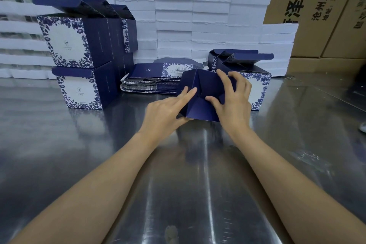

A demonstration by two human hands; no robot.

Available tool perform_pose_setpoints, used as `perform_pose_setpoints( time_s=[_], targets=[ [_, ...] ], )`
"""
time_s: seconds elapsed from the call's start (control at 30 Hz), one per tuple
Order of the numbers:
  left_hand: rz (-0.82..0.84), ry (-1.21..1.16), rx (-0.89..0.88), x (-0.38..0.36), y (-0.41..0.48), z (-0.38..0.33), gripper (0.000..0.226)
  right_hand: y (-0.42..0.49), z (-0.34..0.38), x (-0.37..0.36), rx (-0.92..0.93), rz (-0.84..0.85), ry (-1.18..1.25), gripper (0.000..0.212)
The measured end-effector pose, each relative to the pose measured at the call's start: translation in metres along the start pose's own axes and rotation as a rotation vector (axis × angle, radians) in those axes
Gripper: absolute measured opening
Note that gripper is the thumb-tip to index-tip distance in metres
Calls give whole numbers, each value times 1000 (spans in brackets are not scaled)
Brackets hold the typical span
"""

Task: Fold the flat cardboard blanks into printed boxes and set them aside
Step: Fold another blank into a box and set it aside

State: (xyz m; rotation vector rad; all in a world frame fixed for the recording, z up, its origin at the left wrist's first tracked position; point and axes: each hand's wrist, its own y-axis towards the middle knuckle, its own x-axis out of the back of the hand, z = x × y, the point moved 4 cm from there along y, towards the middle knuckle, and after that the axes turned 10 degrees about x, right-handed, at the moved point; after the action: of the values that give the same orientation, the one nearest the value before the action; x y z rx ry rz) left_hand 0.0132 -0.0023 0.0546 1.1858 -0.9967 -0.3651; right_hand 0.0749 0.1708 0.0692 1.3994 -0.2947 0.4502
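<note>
A dark blue box [204,85] lies on its side at the table's middle, its folded bottom flaps facing me. My left hand [168,113] grips its lower left corner, two fingers laid straight on the left flap. My right hand [231,97] presses the right flaps, fingers spread over the top edge and thumb on the centre. Behind it lies a pile of flat printed blanks [150,83]. Folded boxes [79,55] with blue floral print stand stacked at the left. More folded boxes [243,65] with open lids stand at the right.
The work surface is a shiny steel table [188,174]. Stacks of white foam blocks [198,16] line the back. Large brown cartons [320,6] stand at the far right. A shoe tip [363,126] shows at the right edge.
</note>
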Motion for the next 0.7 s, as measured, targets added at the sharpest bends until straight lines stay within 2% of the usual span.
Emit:
perform_pose_setpoints(
  time_s=[0.07,0.13,0.2,0.33,0.47,0.67,0.7],
  targets=[
    [2,-20,39,1,0,4,73,0,-2,2,-21,-78,117,53],
    [47,-71,113,1,0,9,87,0,-8,1,-159,-149,302,46],
    [161,-117,200,0,-1,12,92,-2,-13,-2,-306,-129,413,42],
    [220,-199,309,-2,-4,13,76,-6,-9,-4,-340,-119,498,35],
    [84,-236,365,4,-5,21,55,-8,-2,-5,-312,-147,516,23],
    [-121,-257,343,12,-6,27,45,-4,15,2,-196,-279,610,3],
    [-130,-260,350,13,-5,29,44,-3,17,3,-145,-306,652,7]
  ],
)
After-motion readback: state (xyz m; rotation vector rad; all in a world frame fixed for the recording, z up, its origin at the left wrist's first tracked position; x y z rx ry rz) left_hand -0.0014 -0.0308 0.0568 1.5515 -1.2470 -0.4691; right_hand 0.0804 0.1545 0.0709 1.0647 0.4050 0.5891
